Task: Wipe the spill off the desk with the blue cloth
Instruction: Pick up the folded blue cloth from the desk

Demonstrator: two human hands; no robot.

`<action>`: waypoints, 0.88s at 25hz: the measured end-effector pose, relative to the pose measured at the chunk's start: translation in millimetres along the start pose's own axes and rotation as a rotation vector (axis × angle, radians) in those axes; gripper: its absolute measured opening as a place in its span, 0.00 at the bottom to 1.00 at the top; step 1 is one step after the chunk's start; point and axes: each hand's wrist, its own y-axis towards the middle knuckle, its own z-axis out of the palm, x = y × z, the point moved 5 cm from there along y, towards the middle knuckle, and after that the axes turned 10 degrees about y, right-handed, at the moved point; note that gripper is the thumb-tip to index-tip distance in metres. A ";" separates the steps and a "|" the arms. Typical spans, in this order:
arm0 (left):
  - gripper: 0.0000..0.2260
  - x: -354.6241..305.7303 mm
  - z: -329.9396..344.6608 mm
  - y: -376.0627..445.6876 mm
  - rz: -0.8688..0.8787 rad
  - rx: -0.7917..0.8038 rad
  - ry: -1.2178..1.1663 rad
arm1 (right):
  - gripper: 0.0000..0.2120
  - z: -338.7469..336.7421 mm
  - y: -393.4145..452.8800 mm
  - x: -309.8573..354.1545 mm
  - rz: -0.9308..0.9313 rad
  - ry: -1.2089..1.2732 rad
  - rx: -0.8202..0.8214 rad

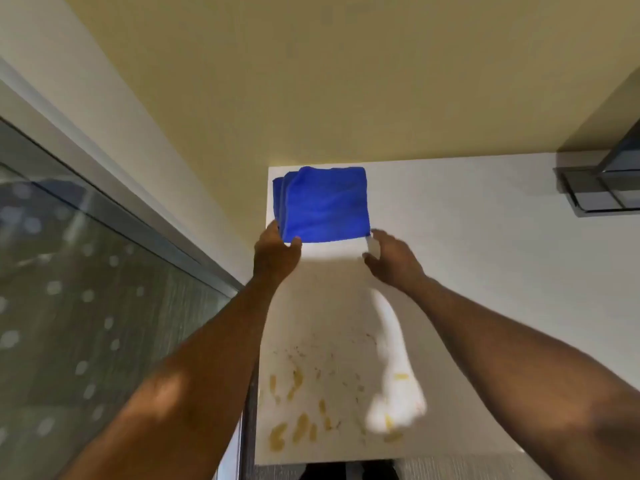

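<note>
A folded blue cloth (323,204) lies at the far left corner of the white desk (485,271), against the wall. My left hand (275,252) touches the cloth's near left corner, with thumb and fingers closing around its edge. My right hand (389,259) hovers just off the near right corner, fingers spread and empty. A yellow-brown spill (304,407) of smears and specks covers the near part of the desk between my forearms.
A grey metal fixture (602,188) sits at the desk's far right by the wall. A glass panel (86,306) runs along the left side. The desk's near edge (329,460) is just below the spill.
</note>
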 end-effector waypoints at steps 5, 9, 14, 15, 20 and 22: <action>0.24 1.3 9.7 73.7 -0.173 -0.005 -0.036 | 0.25 -2.6 76.9 7.0 0.194 0.235 -0.137; 0.23 4.2 24.9 99.2 -0.303 0.004 0.029 | 0.27 12.1 104.8 -1.9 0.321 0.273 -0.137; 0.17 -1.0 33.6 118.7 -0.300 0.103 -0.088 | 0.11 16.9 124.1 -10.6 0.476 0.395 -0.160; 0.16 -2.5 33.1 120.4 -0.265 0.110 -0.099 | 0.14 17.0 126.4 -9.7 0.448 0.369 -0.165; 0.23 -8.1 25.6 111.1 -0.062 0.111 -0.154 | 0.13 12.2 126.0 -5.5 0.341 0.405 -0.169; 0.30 -18.7 18.5 105.3 0.076 0.110 -0.196 | 0.26 0.7 122.6 -4.0 0.338 0.512 -0.153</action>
